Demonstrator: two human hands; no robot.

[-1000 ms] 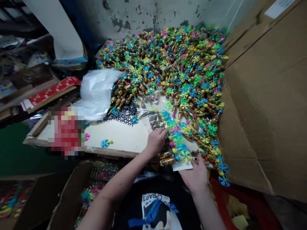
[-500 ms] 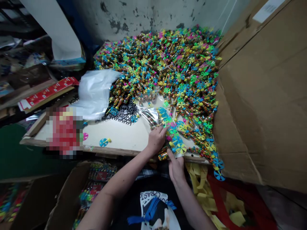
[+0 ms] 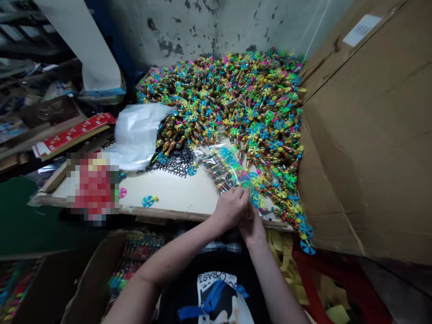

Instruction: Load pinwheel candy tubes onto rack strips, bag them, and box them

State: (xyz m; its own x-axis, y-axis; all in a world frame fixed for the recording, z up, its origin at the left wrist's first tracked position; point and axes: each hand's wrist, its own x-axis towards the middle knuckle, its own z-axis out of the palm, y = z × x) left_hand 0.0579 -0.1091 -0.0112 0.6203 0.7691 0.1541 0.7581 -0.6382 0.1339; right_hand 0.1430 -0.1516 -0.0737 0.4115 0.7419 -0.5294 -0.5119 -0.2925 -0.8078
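While the left hand [image 3: 230, 209] closes its fingers [image 3: 238, 194] narrowly on the clear bag of pinwheel candy tubes [image 3: 219, 166] lying on the bench [image 3: 168, 191] and the right hand [image 3: 253, 225] sits half-hidden behind it, grip unclear, a slack pinch could spill tubes into the adjoining heap of pinwheel tubes [image 3: 236, 103].

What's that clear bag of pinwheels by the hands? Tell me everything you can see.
The clear plastic bag is glossy and crinkled, packed with bead-filled tubes topped by blue, green and yellow pinwheels. It lies slanted on the pale board, beside the heap of similar toys, its near end between the left hand and right hand.
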